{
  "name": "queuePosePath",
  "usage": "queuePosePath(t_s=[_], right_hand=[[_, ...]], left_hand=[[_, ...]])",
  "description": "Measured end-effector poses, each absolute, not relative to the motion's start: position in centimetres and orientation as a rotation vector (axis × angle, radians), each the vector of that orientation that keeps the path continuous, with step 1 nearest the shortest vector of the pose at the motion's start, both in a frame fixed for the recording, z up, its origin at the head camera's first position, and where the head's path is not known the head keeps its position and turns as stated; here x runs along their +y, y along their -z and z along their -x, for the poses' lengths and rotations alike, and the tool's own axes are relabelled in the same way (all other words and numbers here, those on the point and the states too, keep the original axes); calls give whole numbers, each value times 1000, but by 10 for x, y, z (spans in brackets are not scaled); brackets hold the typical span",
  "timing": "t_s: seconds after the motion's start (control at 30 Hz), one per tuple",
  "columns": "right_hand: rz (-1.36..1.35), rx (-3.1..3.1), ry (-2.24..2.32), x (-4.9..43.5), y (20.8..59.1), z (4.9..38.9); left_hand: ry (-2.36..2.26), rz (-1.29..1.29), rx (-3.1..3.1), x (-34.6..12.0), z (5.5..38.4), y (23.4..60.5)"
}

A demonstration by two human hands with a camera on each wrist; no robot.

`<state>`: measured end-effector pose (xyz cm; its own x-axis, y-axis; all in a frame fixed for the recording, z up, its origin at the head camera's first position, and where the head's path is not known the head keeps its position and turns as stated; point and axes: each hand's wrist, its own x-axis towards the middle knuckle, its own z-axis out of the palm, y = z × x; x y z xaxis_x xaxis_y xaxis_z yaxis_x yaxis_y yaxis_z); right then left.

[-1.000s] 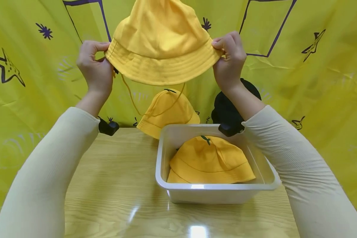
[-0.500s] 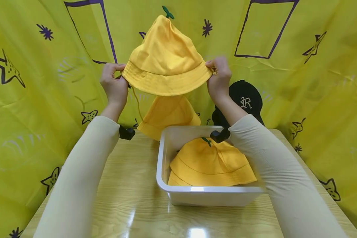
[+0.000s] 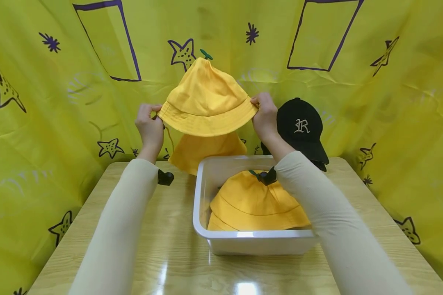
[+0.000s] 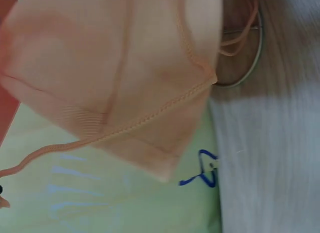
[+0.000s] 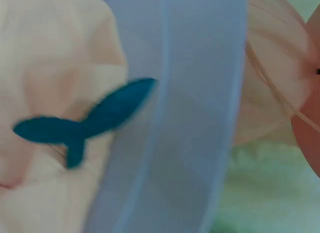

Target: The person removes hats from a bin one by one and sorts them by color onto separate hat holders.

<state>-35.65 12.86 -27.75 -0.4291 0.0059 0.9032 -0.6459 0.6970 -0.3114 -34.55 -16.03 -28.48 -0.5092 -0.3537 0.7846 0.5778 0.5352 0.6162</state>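
Observation:
A yellow bucket hat [image 3: 206, 98] with a green sprout [image 3: 206, 54] on its crown is held up by its brim. My left hand [image 3: 151, 129] pinches the brim's left end, and my right hand [image 3: 265, 116] pinches its right end. From the left side hangs a thin chin cord [image 4: 135, 120]. A second yellow bucket hat [image 3: 206, 153] stands behind, partly covered by the held one. Another yellow hat [image 3: 251, 205] lies in a white bin [image 3: 262, 244]; its green sprout [image 5: 110, 110] shows large in the right wrist view.
To the right rear, a black baseball cap [image 3: 300, 123] with a light letter R stands behind the bin. A wire ring [image 4: 250, 68] shows below the second hat. A yellow patterned curtain [image 3: 229, 24] hangs around the wooden table [image 3: 170, 246].
Both hands have lowered the held hat and moved it away from the head camera, bringing its sprout into view. My right arm has shifted left, uncovering more of the black cap.

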Motion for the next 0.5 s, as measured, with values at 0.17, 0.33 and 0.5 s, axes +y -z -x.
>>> queuePosePath(t_s=[0.17,0.33,0.5], right_hand=[[-536,-1945,-761,125,294,359],[-541,-2073,-751,120,307,359],[-537,-2241,-739,120,317,357]], left_hand=[[1186,137,-1818,-162,351,305],[1211,105,-1921,-163,351,324],[1263,34,-2047,-164,347,344]])
